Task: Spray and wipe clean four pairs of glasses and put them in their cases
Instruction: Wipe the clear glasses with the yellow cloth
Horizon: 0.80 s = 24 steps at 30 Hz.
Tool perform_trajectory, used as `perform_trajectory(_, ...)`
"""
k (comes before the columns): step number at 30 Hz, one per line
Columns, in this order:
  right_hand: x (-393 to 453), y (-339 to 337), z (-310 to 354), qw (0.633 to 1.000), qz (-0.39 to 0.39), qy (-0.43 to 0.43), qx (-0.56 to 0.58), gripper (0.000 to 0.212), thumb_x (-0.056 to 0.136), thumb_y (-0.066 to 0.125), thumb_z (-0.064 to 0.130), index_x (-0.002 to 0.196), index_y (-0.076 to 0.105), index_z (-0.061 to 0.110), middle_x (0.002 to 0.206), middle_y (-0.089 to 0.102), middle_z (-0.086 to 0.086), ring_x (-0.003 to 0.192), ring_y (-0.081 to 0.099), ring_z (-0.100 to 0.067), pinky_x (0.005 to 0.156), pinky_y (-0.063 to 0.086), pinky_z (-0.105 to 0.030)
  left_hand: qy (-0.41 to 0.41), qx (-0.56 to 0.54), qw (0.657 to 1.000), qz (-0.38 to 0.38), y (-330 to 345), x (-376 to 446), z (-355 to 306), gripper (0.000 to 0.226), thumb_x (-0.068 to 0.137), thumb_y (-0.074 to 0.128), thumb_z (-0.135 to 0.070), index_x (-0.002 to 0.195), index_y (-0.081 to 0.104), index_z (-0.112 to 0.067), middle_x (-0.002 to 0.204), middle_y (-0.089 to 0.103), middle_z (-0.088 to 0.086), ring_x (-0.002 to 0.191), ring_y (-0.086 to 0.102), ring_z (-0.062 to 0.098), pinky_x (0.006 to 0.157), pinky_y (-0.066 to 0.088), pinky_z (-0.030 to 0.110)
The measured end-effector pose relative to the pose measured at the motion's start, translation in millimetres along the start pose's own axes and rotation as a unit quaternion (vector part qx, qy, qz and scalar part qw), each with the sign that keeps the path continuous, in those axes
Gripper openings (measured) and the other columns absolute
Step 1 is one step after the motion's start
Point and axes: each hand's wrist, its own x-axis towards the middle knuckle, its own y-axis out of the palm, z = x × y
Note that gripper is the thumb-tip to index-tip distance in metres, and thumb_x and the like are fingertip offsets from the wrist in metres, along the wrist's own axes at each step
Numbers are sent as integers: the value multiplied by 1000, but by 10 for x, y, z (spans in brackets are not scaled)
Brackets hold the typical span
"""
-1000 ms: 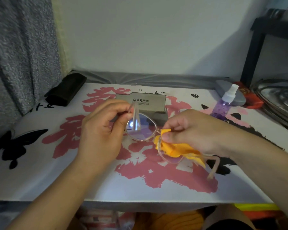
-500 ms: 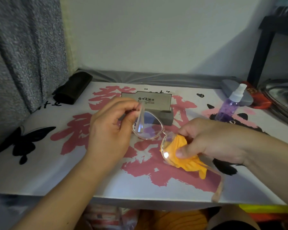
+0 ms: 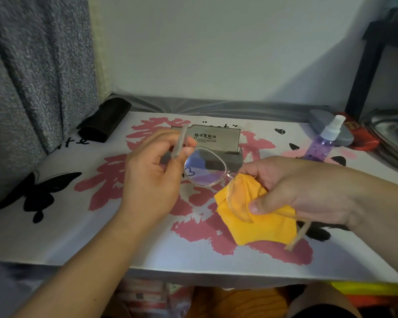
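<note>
Clear-framed glasses (image 3: 205,167) hang above the table between my hands. My left hand (image 3: 152,171) pinches the frame's left end, where the temple arm folds upward. My right hand (image 3: 292,187) pinches the right lens through a yellow cloth (image 3: 260,223), thumb on the front of the lens. The other temple arm trails down past the cloth's right edge. Behind the glasses stands an open grey case (image 3: 216,143) with printed lettering. A purple spray bottle (image 3: 322,143) stands at the back right.
A black soft case (image 3: 104,120) lies at the back left by a grey curtain. A grey hard case (image 3: 324,125) and a red case (image 3: 363,138) lie behind the bottle. A metal tray (image 3: 391,134) sits far right. The printed table cover (image 3: 78,226) ends at the near edge.
The cloth has shifted over the right lens, and my right thumb now presses on the lens front. The left hand tilted the frame slightly, its temple arm pointing more upward.
</note>
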Motion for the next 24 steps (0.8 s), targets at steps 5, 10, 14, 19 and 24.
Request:
perform_trajectory(5, -9, 12, 46, 996, 41, 64, 43, 46, 69, 70, -13, 114, 60, -10, 97, 67, -22, 90, 69, -33, 81, 60, -43, 16, 19, 1000, -6, 8, -6, 3, 21, 92, 65, 4, 96, 68, -16, 98, 65, -14, 97, 62, -1, 89, 45, 17)
perform_trajectory(10, 30, 175, 40, 999, -28, 12, -16, 21, 82, 69, -15, 97, 68, -1, 82, 73, -11, 74, 73, -21, 62, 59, -28, -12, -13, 1000, 0, 18, -9, 28, 20, 93, 65, -5, 95, 67, -24, 97, 68, -12, 97, 65, 7, 85, 52, 28)
perform_trajectory(14, 48, 210, 7, 992, -89, -40, -75, 11, 84, 76, 5, 83, 66, 0, 75, 70, -10, 70, 69, -20, 64, 58, -27, -38, -38, 998, 13, 25, -3, 35, 29, 92, 64, -4, 93, 65, -33, 96, 68, -18, 97, 66, 10, 87, 50, 24)
perform_trajectory(19, 4, 240, -3, 992, -92, -76, 34, 24, 94, 61, 19, 80, 59, -1, 56, 58, 0, 51, 57, -10, 51, 48, -18, -58, -69, 996, 16, 36, -8, 43, 28, 92, 64, -6, 90, 67, -34, 94, 68, -19, 93, 67, 9, 81, 54, 31)
perform_trajectory(24, 21, 233, 106, 996, -88, -8, -10, 20, 89, 70, 9, 94, 64, -9, 77, 72, -17, 69, 74, -24, 68, 64, -37, 9, -21, 999, 36, 45, -24, -32, 26, 94, 67, -6, 91, 67, -32, 96, 68, -11, 92, 66, 6, 78, 51, 23)
